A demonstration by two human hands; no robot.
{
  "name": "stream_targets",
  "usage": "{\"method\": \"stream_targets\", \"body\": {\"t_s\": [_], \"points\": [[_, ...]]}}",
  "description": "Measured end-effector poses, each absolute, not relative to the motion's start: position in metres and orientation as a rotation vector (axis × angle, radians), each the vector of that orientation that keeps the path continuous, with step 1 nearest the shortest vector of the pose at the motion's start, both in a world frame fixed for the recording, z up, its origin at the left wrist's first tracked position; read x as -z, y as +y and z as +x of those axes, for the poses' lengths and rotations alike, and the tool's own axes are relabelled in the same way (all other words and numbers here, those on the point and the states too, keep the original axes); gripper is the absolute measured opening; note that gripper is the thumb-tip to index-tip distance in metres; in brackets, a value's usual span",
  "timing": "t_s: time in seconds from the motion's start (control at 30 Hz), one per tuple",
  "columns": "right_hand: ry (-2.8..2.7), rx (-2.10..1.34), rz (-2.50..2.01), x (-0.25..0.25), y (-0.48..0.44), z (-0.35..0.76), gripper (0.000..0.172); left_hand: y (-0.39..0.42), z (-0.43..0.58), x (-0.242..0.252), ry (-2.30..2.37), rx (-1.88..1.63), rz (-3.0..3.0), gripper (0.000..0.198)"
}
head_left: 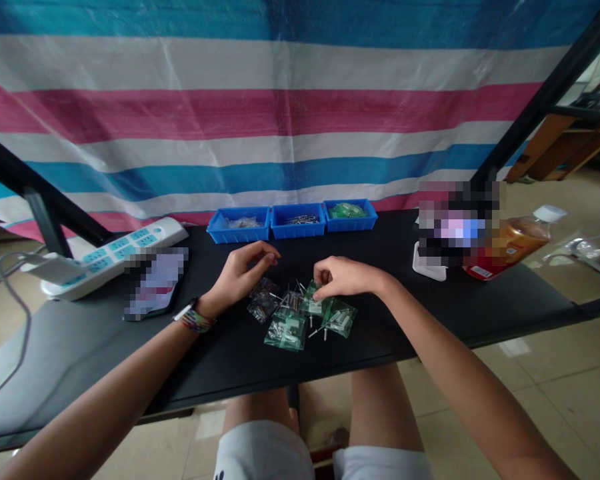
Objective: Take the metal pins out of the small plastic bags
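My left hand [243, 273] hovers at the left of a small pile on the black table, its fingers loosely curved with a gap to the thumb; nothing shows in it. Close by lies a clear bag [263, 301] of dark small parts. My right hand [349, 276] is at the back right of the pile, thumb and fingers bent together on a green plastic bag [312, 307] with pale pieces. Two more green bags, one in front [285, 331] and one at the right [341, 318], lie around it. Loose rivet-like metal pins [316, 331] are scattered between them.
Three blue bins stand at the back: the left bin [237, 233] holds small bags, the middle bin [299, 230] metal pins, the right bin [351, 223] green bags. A power strip [125, 250] and phone [156, 283] lie left; a drink bottle [513, 243] and white case [429, 267] right.
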State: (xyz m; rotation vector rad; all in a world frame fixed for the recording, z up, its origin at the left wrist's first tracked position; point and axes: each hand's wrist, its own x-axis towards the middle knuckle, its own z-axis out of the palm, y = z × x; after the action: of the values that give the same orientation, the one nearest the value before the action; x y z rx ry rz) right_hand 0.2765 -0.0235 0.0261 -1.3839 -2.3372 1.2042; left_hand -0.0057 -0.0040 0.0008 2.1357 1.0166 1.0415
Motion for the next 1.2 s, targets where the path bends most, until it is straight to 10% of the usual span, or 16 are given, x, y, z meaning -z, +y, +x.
{"method": "stream_targets", "body": {"t_s": [0.27,0.67,1.2], "points": [[-1.745,-1.754,-0.943,-0.029,0.009,0.274,0.04,-0.005,-0.003,-0.001,0.996,-1.025,2.075,0.038],[-1.274,-1.644,-0.692,0.005,0.009,0.226,0.052,-0.002,0.004,0.0,0.947,-1.145,1.759,0.04],[-1.778,-0.863,-0.796,0.003,-0.006,0.224,0.004,-0.004,0.001,-0.012,1.056,-1.056,1.805,0.056]]}}
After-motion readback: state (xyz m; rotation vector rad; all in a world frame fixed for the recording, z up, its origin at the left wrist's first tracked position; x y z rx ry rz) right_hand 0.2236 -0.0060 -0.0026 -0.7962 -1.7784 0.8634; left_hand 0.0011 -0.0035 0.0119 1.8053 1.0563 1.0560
